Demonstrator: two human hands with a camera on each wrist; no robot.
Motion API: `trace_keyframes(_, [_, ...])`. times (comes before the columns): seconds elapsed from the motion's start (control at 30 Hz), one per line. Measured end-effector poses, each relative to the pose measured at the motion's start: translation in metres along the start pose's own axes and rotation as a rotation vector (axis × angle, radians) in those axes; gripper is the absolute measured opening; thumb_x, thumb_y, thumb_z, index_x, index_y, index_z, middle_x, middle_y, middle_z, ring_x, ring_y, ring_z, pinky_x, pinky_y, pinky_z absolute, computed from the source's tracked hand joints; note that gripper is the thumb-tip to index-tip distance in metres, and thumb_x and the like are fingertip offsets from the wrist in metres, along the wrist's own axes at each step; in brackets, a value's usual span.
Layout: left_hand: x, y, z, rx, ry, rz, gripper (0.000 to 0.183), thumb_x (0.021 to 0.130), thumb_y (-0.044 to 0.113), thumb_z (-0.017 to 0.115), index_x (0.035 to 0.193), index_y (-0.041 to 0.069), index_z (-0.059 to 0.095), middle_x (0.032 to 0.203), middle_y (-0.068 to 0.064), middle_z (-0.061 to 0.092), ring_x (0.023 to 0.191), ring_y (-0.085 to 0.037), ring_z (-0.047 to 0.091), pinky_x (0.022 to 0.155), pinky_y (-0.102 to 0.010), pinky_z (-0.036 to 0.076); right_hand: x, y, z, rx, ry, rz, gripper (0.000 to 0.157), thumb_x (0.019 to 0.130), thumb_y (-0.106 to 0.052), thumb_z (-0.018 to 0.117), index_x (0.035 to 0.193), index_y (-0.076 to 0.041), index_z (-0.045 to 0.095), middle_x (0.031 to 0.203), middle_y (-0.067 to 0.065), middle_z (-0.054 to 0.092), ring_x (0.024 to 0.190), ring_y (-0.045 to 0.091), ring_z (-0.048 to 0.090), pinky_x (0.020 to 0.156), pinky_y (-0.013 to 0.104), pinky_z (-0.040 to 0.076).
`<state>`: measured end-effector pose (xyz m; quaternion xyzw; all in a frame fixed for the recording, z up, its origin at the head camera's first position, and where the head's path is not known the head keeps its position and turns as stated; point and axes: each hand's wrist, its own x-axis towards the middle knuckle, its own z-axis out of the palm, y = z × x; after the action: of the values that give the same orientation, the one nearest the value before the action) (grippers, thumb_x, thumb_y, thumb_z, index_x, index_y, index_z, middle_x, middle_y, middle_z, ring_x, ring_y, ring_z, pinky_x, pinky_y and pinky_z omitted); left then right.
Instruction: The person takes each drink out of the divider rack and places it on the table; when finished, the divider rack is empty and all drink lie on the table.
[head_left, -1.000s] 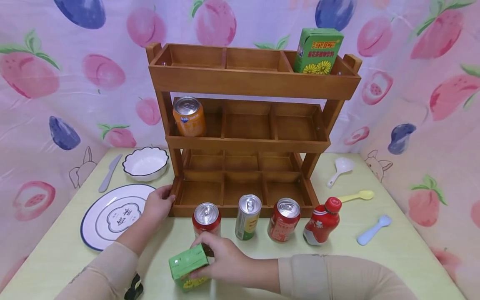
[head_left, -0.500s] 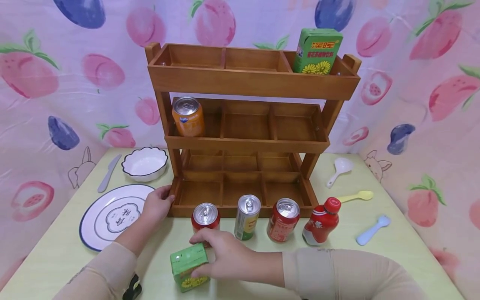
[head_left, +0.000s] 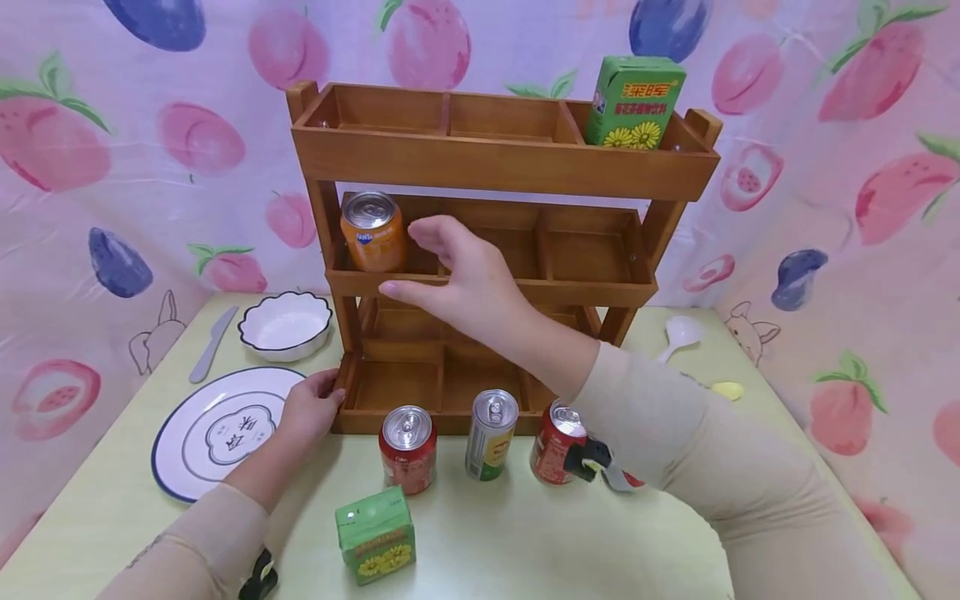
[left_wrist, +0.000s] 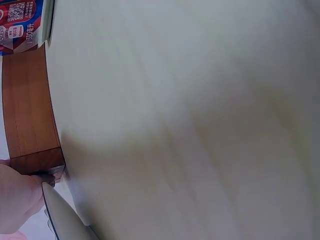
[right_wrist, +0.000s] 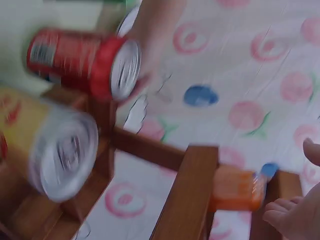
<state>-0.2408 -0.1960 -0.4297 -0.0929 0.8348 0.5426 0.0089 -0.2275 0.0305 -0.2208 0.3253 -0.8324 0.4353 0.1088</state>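
My right hand [head_left: 472,279] is raised in front of the rack's middle tier, thumb and fingers spread apart with nothing between them. Just left of its fingertips, an orange Fanta can [head_left: 373,233] stands in the left compartment. At the lower left corner of the wooden rack [head_left: 480,293], my left hand [head_left: 309,407] grips the frame's end; the left wrist view shows its fingers at that wooden corner [left_wrist: 40,161]. A green drink carton [head_left: 377,535] stands on the table near the front. Behind it is a red Coke can [head_left: 408,450].
A slim can [head_left: 492,435] and another red can [head_left: 557,446] stand before the rack. My right sleeve mostly covers a red bottle [head_left: 621,478]. Another green carton [head_left: 636,102] sits in the top tier. A plate [head_left: 180,433], bowl [head_left: 285,327] and knife [head_left: 213,345] lie at left.
My right hand has let go of the green carton on the table and risen to the middle tier beside the Fanta can. The left hand stays on the rack's corner.
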Motion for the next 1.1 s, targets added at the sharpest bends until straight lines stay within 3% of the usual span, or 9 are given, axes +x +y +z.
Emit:
trace_keyframes(0.13, [-0.001,-0.001,0.0,0.004,-0.005,0.002,0.043,0.092,0.004,0.044,0.133,-0.007,0.034,0.132,-0.025,0.038,0.121,-0.035,0.036,0.099,-0.043,0.031,0.033,0.011,0.005,-0.161,-0.079,0.157,0.089,0.063,-0.049,0.074,0.132,-0.008,0.037,0.132,0.002,0.044,0.12,0.012,0.039,0.097,0.025,0.035])
trace_keyframes(0.23, [-0.001,-0.002,0.0,0.012,-0.003,0.013,0.043,0.092,0.004,0.044,0.132,-0.007,0.034,0.131,-0.026,0.039,0.12,-0.035,0.037,0.099,-0.043,0.031,0.056,0.02,0.012,-0.202,-0.115,0.193,0.097,0.059,-0.052,0.075,0.136,-0.01,0.031,0.132,0.001,0.042,0.12,0.013,0.038,0.097,0.025,0.034])
trace_keyframes(0.4, [-0.002,-0.004,-0.001,0.008,-0.003,-0.005,0.044,0.092,0.005,0.043,0.133,-0.006,0.034,0.132,-0.025,0.038,0.121,-0.035,0.036,0.099,-0.043,0.031,0.078,0.032,0.026,-0.117,-0.126,0.205,0.091,0.058,-0.045,0.079,0.13,-0.013,0.035,0.12,-0.003,0.048,0.109,0.009,0.044,0.092,0.021,0.037])
trace_keyframes(0.53, [-0.001,-0.006,0.0,0.006,-0.004,-0.014,0.044,0.092,0.005,0.044,0.133,-0.005,0.034,0.132,-0.025,0.039,0.12,-0.034,0.037,0.099,-0.043,0.031,0.084,0.035,0.035,-0.055,-0.121,0.218,0.085,0.058,-0.04,0.082,0.125,-0.011,0.039,0.113,-0.003,0.05,0.102,0.009,0.048,0.087,0.02,0.042])
trace_keyframes(0.67, [0.0,-0.005,0.0,0.001,-0.005,-0.009,0.044,0.092,0.005,0.044,0.133,-0.005,0.035,0.132,-0.024,0.039,0.12,-0.034,0.037,0.099,-0.043,0.031,0.085,0.035,0.041,-0.07,-0.091,0.217,0.082,0.06,-0.035,0.081,0.125,-0.011,0.037,0.113,-0.002,0.05,0.102,0.01,0.049,0.087,0.021,0.042])
trace_keyframes(0.9, [0.001,-0.002,-0.001,-0.008,-0.011,-0.014,0.044,0.092,0.005,0.043,0.134,-0.005,0.033,0.134,-0.024,0.037,0.122,-0.034,0.035,0.099,-0.043,0.03,0.082,0.04,0.047,-0.083,0.011,0.119,0.074,0.065,-0.027,0.08,0.124,-0.011,0.038,0.113,-0.002,0.05,0.103,0.011,0.048,0.087,0.018,0.041])
trace_keyframes(1.1, [0.0,0.0,-0.001,-0.01,-0.01,-0.014,0.044,0.092,0.005,0.043,0.134,-0.005,0.033,0.133,-0.024,0.037,0.122,-0.034,0.035,0.099,-0.043,0.031,0.07,0.047,0.047,-0.15,0.09,-0.092,0.075,0.062,-0.024,0.081,0.123,-0.008,0.041,0.115,0.001,0.05,0.106,0.01,0.046,0.088,0.015,0.038])
